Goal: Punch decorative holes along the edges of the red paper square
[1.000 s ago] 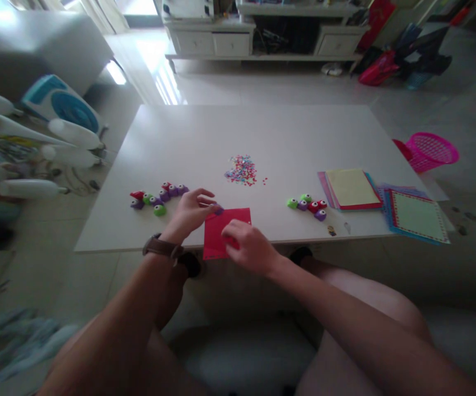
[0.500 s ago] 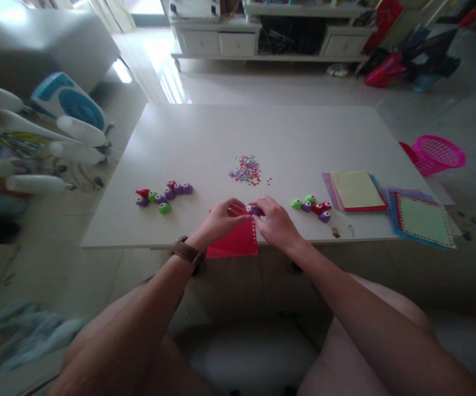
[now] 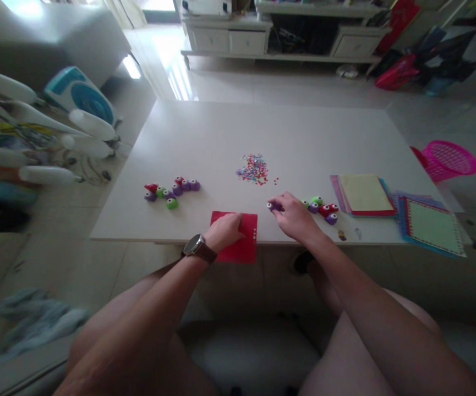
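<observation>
My right hand [image 3: 294,213] is closed around a small purple craft paper punch [image 3: 275,206] with a round white button, held just right of the red paper. My left hand [image 3: 224,230], with a watch [image 3: 199,247] on its wrist, is on the red sheet of paper [image 3: 244,252], fingers bent at its middle; fingertips are partly hidden. The sheet overhangs the table's front edge and has punched holes along its right and bottom edges. Beside my right hand stand several punches [image 3: 327,210] in green, purple and red. Another group of punches [image 3: 175,190] stands at the left.
A heap of coloured paper confetti [image 3: 255,169] lies mid-table [image 3: 221,126]. At the right are a stack of coloured paper [image 3: 364,192] and a stack of sheets with punched borders [image 3: 433,223]. Two small items lie near the front edge. A pink basket [image 3: 450,159] stands beyond the table.
My hands have moved apart. The right hand has carried the purple punch off the paper to the right; the left has come down over the red sheet. The view has shifted slightly.
</observation>
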Available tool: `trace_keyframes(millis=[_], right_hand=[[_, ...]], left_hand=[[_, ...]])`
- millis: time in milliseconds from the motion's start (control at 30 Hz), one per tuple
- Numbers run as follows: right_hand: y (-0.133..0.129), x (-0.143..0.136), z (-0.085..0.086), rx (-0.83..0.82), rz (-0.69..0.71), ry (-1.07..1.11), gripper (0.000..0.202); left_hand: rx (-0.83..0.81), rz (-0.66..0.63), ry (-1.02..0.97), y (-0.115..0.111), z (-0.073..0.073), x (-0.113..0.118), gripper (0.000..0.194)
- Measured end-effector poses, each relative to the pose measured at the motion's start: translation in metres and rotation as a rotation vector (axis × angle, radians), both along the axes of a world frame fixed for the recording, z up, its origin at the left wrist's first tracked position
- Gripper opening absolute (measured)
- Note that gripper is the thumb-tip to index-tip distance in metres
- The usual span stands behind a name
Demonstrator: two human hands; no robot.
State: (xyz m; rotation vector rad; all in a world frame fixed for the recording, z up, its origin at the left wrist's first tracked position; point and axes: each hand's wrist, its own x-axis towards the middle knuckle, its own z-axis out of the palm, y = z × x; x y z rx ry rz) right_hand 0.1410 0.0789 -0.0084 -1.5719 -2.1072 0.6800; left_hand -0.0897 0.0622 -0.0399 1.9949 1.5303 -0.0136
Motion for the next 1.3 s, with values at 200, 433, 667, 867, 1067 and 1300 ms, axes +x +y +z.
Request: trace_keyframes(millis=[200,433,667,867,1067,1300], right_hand=[[-0.002,0.001,-0.003,-0.065,0.052,-0.069,0.016],[-0.004,-0.001,0.0,-0.072,0.106,-0.098,0.015],[-0.005,-0.001,-0.005,-0.065,0.118,-0.146,0.013],[-0.006,-0.003,-0.006,-0.08,0.136,-0.168,0.016],[-0.008,-0.006,-0.006,-0.106,0.142,-0.207,0.017],[-0.008,-0.006,-0.009,-0.1,0.156,-0.243,0.017]], left_hand=[[0.19,0.098,-0.019,0.006,0.002,0.0,0.036],[0.15,0.093,0.008,0.007,-0.006,0.003,0.047],[0.093,0.078,0.082,0.009,-0.005,0.001,0.029],[0.13,0.055,0.042,0.007,-0.004,0.001,0.026],[0.046,0.103,-0.103,0.013,-0.007,0.001,0.033],[0.0,0.177,-0.16,0.018,0.011,0.001,0.025]])
